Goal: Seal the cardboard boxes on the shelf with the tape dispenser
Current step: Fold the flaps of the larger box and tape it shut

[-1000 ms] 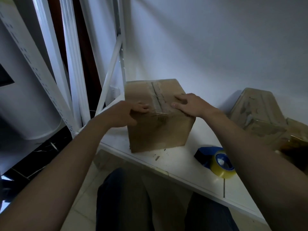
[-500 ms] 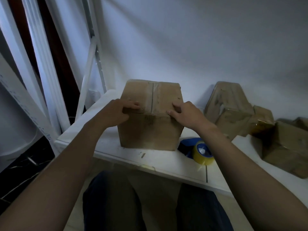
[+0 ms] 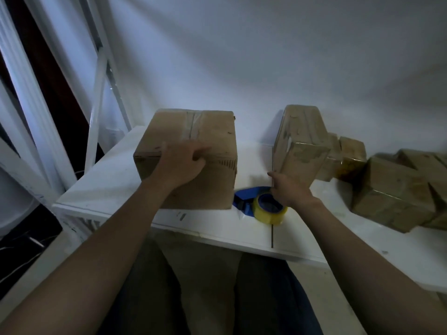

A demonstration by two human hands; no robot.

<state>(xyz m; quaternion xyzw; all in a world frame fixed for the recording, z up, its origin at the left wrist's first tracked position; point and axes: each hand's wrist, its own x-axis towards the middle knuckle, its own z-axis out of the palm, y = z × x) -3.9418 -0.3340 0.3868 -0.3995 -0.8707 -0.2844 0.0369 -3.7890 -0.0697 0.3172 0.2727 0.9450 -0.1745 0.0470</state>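
Your right hand (image 3: 289, 189), fingers loosely spread and empty, hovers just beside the tape dispenser (image 3: 262, 204), nearer than your left hand (image 3: 182, 163), which presses flat on the box (image 3: 212, 141).

Right hand (image 3: 289, 191) blurred, hides tape dispenser (image 3: 249, 198) rear; far-right boxes (image 3: 396, 192) cut by edge

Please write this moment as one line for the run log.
left hand: on box, taped | right hand: open, over dispenser | dispenser: on shelf

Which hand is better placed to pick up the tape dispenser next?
Right. The right hand hovers open beside the tape dispenser, while the left hand rests on the big box.
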